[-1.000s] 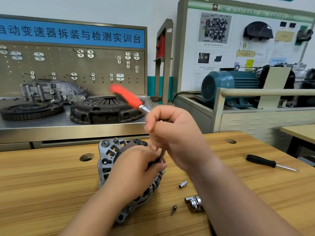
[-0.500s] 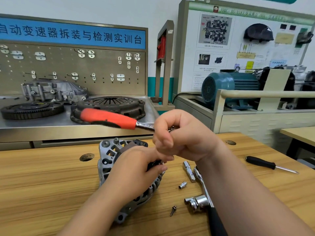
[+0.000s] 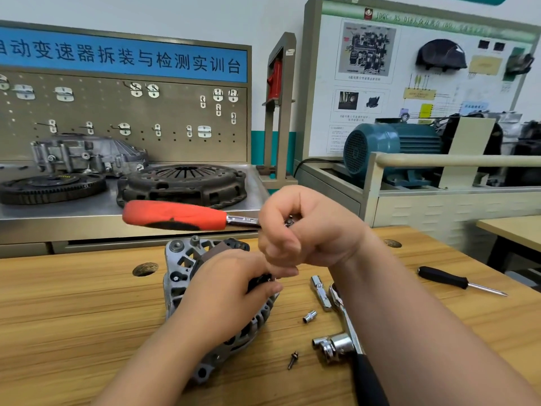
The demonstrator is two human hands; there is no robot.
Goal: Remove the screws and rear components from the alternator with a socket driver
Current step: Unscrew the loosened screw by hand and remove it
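Fingers of the right hand (image 3: 310,230) clench the head of an orange-handled socket driver (image 3: 175,215), handle level and leftward, just above the grey ribbed metal alternator (image 3: 180,268) the left hand (image 3: 228,294) grips.

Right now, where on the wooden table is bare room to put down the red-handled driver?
Bare table left of the alternator, nearer than the round hole. Smaller patch in front of the black screwdriver. Crowded right of the alternator: ratchet, socket, screw.

Head view, forward-down, close over workbench (image 3: 73,303)
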